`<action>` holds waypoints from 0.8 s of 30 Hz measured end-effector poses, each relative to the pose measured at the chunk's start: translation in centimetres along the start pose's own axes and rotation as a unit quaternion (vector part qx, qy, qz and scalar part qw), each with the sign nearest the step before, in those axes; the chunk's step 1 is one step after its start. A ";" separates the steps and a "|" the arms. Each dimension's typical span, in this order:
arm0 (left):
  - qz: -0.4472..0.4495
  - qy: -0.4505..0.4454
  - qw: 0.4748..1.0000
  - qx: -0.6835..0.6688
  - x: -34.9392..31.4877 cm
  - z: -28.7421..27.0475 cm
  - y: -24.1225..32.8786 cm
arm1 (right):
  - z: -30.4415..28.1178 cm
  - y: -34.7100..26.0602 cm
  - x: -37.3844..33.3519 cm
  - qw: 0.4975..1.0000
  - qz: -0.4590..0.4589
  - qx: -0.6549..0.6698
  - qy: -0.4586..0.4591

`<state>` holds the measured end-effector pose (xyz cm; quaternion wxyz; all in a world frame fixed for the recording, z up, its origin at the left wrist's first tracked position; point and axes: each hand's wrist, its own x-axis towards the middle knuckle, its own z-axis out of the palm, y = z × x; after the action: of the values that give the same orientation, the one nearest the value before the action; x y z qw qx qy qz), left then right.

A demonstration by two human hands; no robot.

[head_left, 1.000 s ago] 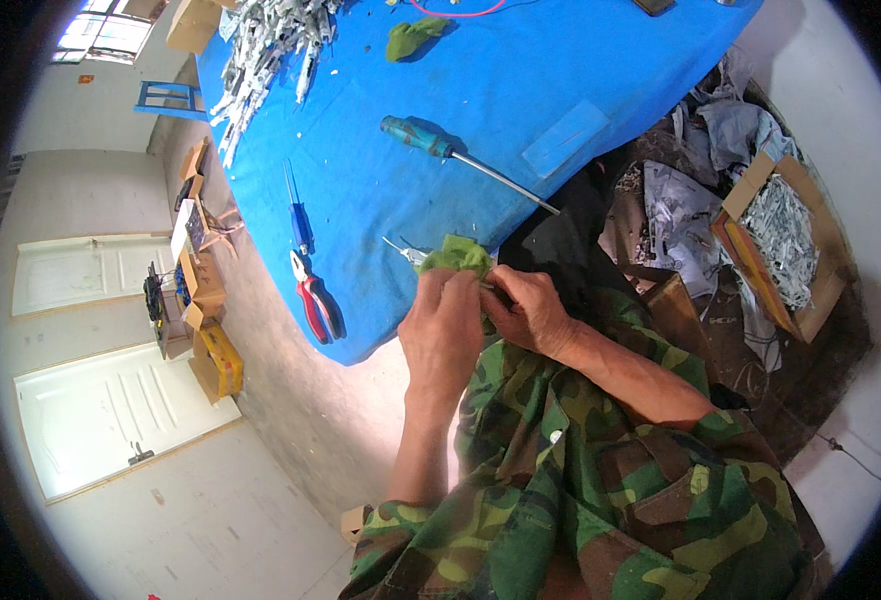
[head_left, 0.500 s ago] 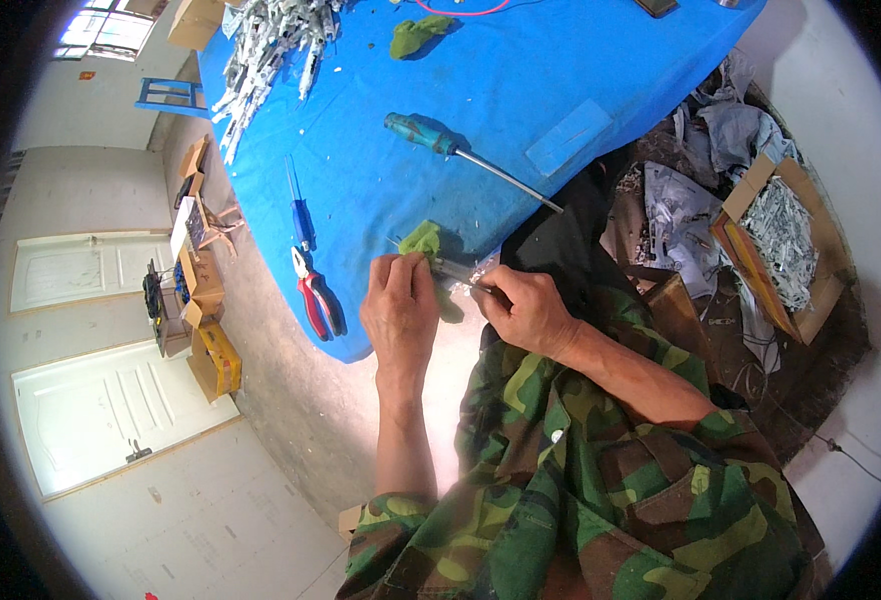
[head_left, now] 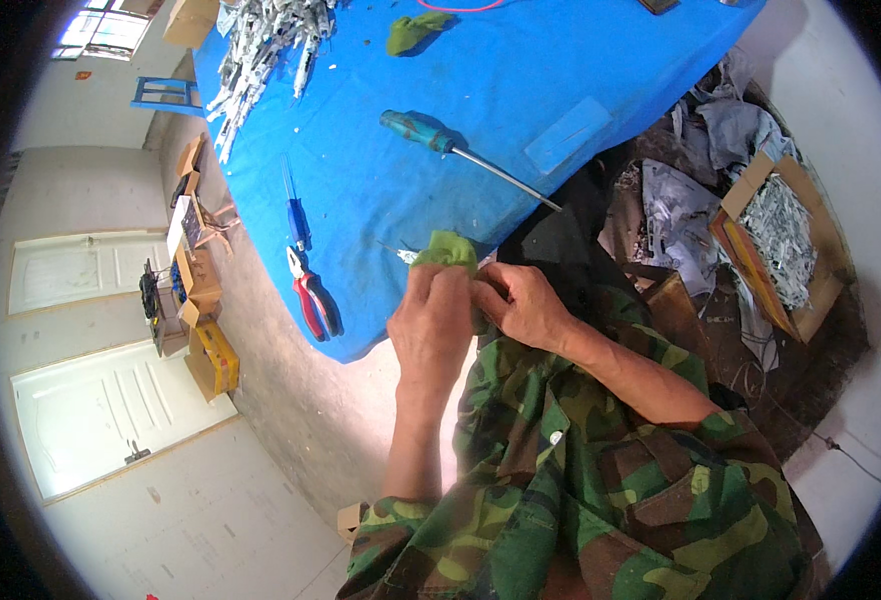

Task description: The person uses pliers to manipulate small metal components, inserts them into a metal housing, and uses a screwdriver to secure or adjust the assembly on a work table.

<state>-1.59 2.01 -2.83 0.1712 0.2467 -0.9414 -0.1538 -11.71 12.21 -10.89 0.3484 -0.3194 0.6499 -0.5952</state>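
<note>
The blue-covered table (head_left: 361, 180) spreads beyond the hands, its far side cut off. A heap of metal parts (head_left: 266, 60), also cropped, lies ahead and left of them; a large screwdriver (head_left: 421, 131) lies ahead. The left hand (head_left: 429, 320) pinches a green cloth (head_left: 451, 248) and the right hand (head_left: 529, 306) meets it, whatever it grips hidden; past the left fingers, a slender metal piece (head_left: 407, 257) shows only its tip.

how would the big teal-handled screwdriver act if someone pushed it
The screwdriver should stay stiff, given its straight metal shaft. It might pivot rather than slide evenly, its handle being much thicker. The blue table cover looks like fabric, so some drag seems likely.
</note>
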 end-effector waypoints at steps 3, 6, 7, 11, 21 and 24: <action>-0.014 -0.004 1.000 0.017 0.3 -0.1 -0.4 | 0.2 0.2 0.2 0.996 0.053 0.078 -0.010; -0.026 0.007 0.999 0.044 1.0 -0.3 -1.0 | -0.1 -0.2 0.4 0.999 0.026 0.042 0.004; -0.033 0.016 0.998 0.044 1.1 -0.2 -1.4 | 0.0 -0.1 0.4 0.998 0.026 0.050 0.003; -0.052 0.040 0.997 0.049 1.9 -0.4 -2.5 | -0.1 -0.1 0.5 0.998 0.033 0.060 -0.011; -0.009 0.017 1.000 -0.001 0.7 0.0 -0.4 | 0.0 0.4 0.3 0.990 0.076 0.119 -0.021; 0.001 -0.002 1.000 0.019 0.2 0.3 0.5 | 0.2 0.8 0.3 0.992 0.030 0.121 0.005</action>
<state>-2.05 2.37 -2.84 0.1651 0.2482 -0.9447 -0.1364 -11.72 11.92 -11.72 0.3986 -0.2523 0.5843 -0.6603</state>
